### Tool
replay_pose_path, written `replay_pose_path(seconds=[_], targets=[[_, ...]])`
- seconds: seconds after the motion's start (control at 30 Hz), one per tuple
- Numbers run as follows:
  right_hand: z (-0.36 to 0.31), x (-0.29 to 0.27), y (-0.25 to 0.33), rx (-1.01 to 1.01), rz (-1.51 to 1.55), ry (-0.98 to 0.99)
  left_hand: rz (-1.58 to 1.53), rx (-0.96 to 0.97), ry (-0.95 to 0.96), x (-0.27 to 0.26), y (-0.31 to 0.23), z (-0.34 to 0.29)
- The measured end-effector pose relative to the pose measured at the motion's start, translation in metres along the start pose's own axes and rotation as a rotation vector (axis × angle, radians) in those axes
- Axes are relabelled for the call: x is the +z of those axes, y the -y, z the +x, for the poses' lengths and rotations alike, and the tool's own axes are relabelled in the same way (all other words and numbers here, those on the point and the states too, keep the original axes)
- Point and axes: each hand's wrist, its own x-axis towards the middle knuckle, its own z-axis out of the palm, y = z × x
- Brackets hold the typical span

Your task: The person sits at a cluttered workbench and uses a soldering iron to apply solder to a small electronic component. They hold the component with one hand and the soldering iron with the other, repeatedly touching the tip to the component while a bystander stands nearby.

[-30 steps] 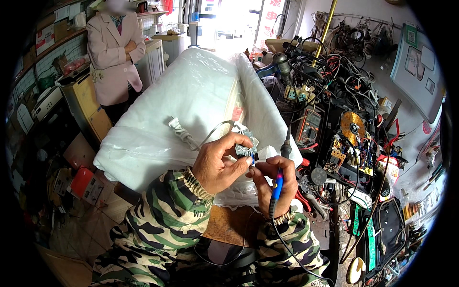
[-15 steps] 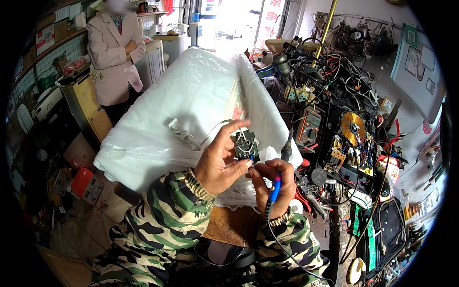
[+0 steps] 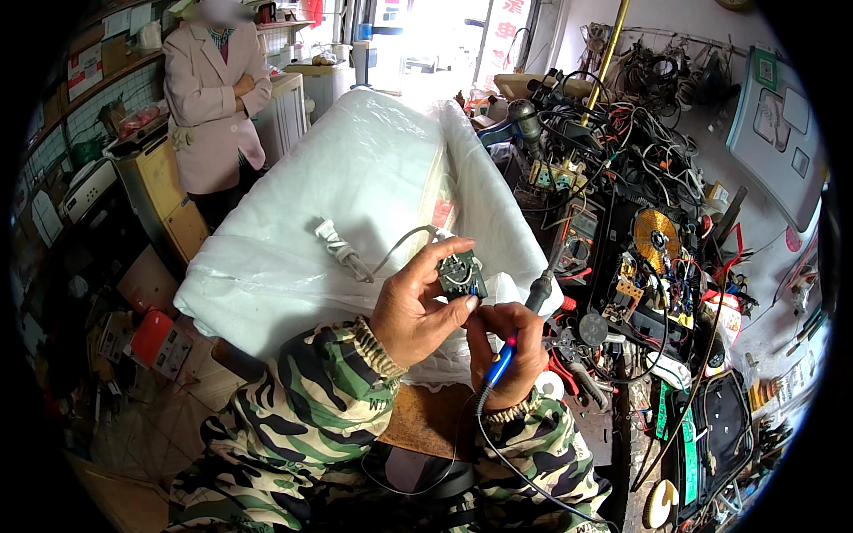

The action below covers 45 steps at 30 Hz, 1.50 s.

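Note:
My left hand (image 3: 418, 311) is closed around a small dark square electrical module (image 3: 458, 272), gripping it between thumb and fingers. Short white and blue wires show on the module's face, and a pale cord (image 3: 404, 244) runs from behind it to a bundled white power cord (image 3: 339, 249). In my right hand (image 3: 515, 346) rests a soldering iron (image 3: 499, 364) with a blue handle, its tip slanting up and to the right, away from the module. The thumb and forefinger of that hand pinch close to the module's lower edge; anything between them is too small to make out.
White plastic sheeting (image 3: 329, 160) covers a large surface ahead. Tangled cables (image 3: 631, 133), a multimeter (image 3: 580, 226), a copper coil disc (image 3: 656, 233) and red-handled pliers (image 3: 562, 373) crowd the bench at right. A person in a pale jacket (image 3: 213, 107) stands at far left, arms folded.
The soldering iron has tilted further right, its tip swinging outward. My left forefinger has come down onto the module, and both hands have shifted slightly.

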Motion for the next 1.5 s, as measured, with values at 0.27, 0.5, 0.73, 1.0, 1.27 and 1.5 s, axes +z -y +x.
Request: replay_pose_path(seconds=[0.27,0.5,0.73,1.0,1.27,1.5], targets=[[-0.002,0.005,0.0,-0.089,-0.027,-0.011,0.046,0.001,-0.027,-0.003,-0.004,-0.003],[-0.004,0.003,-0.002,-0.104,-0.06,0.001,0.008,-0.017,-0.007,-0.003,-0.006,-0.002],[-0.006,0.003,-0.002,-0.094,-0.076,0.025,0.013,-0.019,-0.015,-0.003,-0.006,-0.002],[0.001,0.003,0.001,-0.391,-0.223,-0.007,-0.037,-0.087,-0.03,-0.003,-0.013,-0.003],[-0.003,0.0,-0.003,-0.36,-0.232,0.048,-0.122,-0.104,-0.067,0.002,-0.004,-0.001],[-0.003,0.001,-0.001,-0.357,-0.23,0.079,-0.014,-0.078,-0.086,-0.001,-0.005,-0.002]])
